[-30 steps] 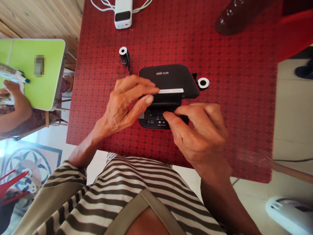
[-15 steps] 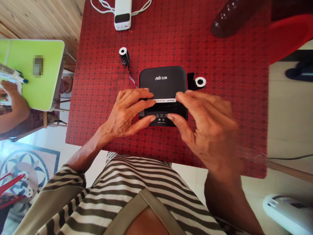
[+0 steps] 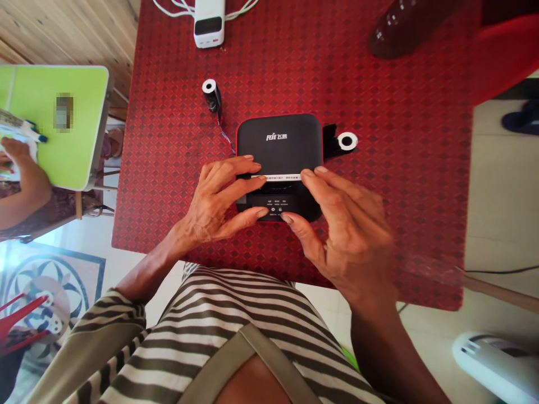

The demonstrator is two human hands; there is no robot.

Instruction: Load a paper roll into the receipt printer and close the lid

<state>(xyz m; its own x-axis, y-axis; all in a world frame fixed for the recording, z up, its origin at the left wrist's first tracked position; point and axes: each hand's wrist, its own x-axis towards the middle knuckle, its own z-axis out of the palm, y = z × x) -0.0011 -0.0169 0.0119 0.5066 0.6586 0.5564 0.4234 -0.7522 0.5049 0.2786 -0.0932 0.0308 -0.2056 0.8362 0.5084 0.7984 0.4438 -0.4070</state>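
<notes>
A black receipt printer [image 3: 277, 148] with a red edge lies flat on the red patterned table, its white logo on the lid. A narrow white printed strip [image 3: 281, 178] runs across it at the lid's front edge. Fingertips of my left hand [image 3: 214, 196] rest on the lid by the strip's left end, its thumb on the front panel. My right hand [image 3: 347, 224] touches the strip's right end with its index finger, the thumb lower at the panel. On both hands, thumb and fingers stay apart. Whether the strip is loose paper or a fixed label, I cannot tell.
Behind the printer to the left stands a small white-ended roll [image 3: 210, 94] in black wrapping; a similar roll [image 3: 347, 141] lies to its right. Farther back are a white power bank [image 3: 209, 25] with cables and a dark bottle [image 3: 391, 36]. Another person's arm [image 3: 25, 174] rests by a green table [image 3: 80, 151].
My right hand has shifted slightly left and down, staying by the strip's right end. My left hand keeps nearly the same place. The view has moved a little.
</notes>
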